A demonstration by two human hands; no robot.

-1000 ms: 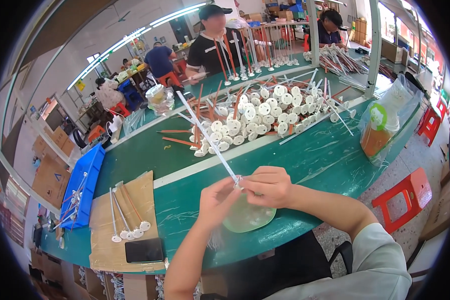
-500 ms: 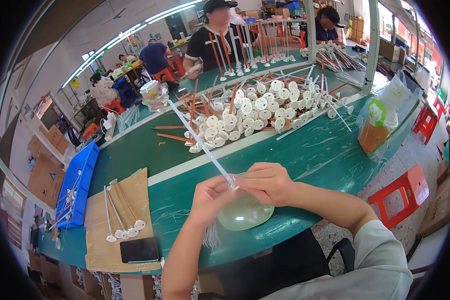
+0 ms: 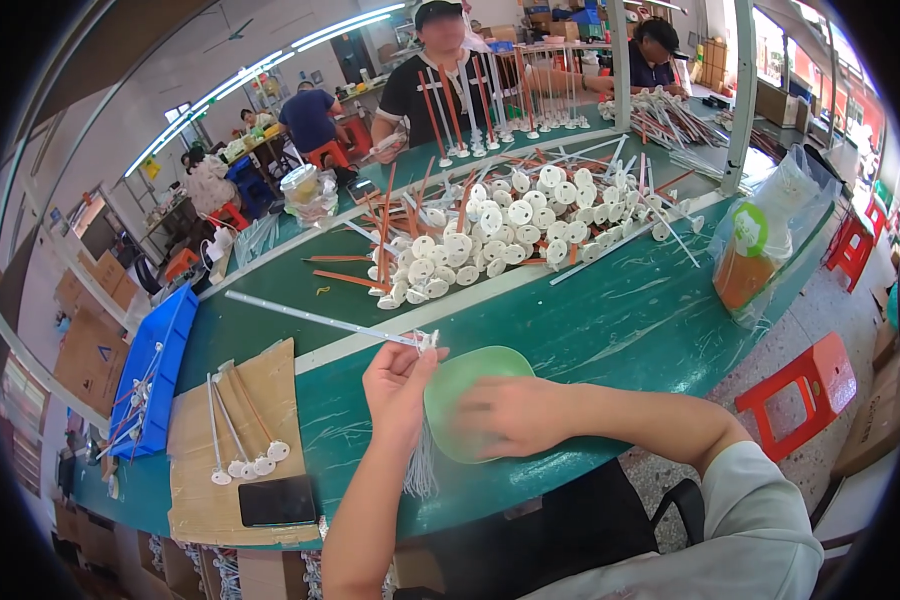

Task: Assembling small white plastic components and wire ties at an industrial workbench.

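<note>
My left hand (image 3: pixel 398 388) pinches a thin pale flat strip (image 3: pixel 305 315) near one end, where a small white piece (image 3: pixel 428 342) shows at the fingertips. The strip slants away to the upper left over the green table. Beside it my right hand (image 3: pixel 520 415) reaches into a light green bowl (image 3: pixel 490 362). Its fingers are smeared by motion, so what they touch in the bowl cannot be made out. A bundle of white strings (image 3: pixel 422 462) hangs over the table's near edge, partly behind my left forearm.
A heap of white discs on strips (image 3: pixel 520 212) lies beyond the bowl. At left are a cardboard sheet (image 3: pixel 195 430) with several rods, a black phone (image 3: pixel 277 500) and a blue tray (image 3: pixel 175 350). A plastic bag (image 3: pixel 770 235) stands right. A co-worker (image 3: pixel 410 90) stands opposite.
My hands have moved apart. My right hand has left the strip's end and gone down into the bowl. The strip in my left hand has swung lower and to the left.
</note>
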